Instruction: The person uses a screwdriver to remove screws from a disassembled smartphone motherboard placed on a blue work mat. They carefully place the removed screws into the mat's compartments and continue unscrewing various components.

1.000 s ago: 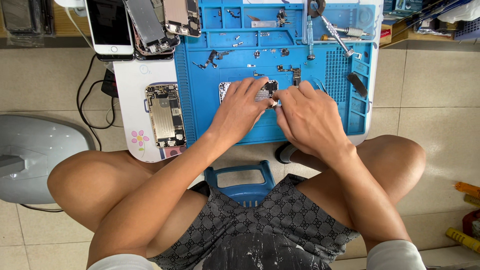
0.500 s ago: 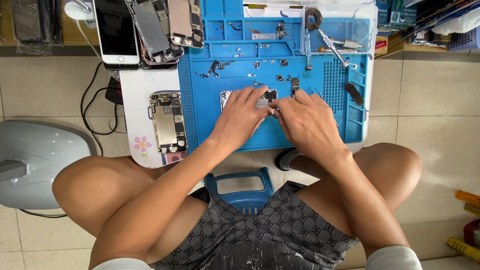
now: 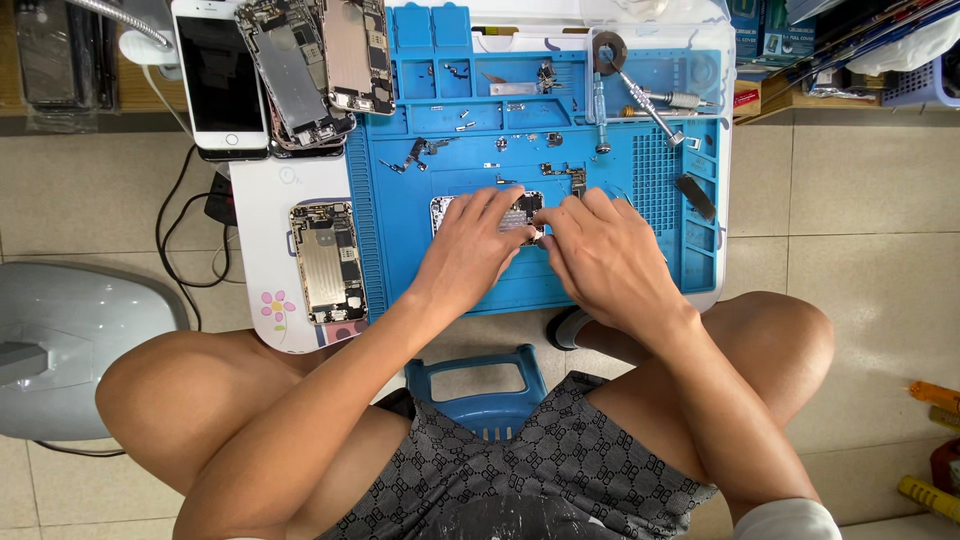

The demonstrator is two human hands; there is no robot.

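both hands (image 3: pixel 470 255) (image 3: pixel 605 262) pinched an opened phone (image 3: pixel 517 214) mid-frame on the blue mat (image 3: pixel 420 260); white phone (image 3: pixel 220 75) upper left, coloured boxes (image 3: pixel 765 30) upper right

Two hands, left hand (image 3: pixel 468 252) and right hand (image 3: pixel 608 258), share one opened phone (image 3: pixel 490 211). One blue repair mat (image 3: pixel 420 260). At ten o'clock, one white intact phone (image 3: pixel 218 75) and two stripped phone shells (image 3: pixel 318 62). At nine o'clock, one opened phone body (image 3: pixel 327 262). One blue stool (image 3: pixel 478 385).
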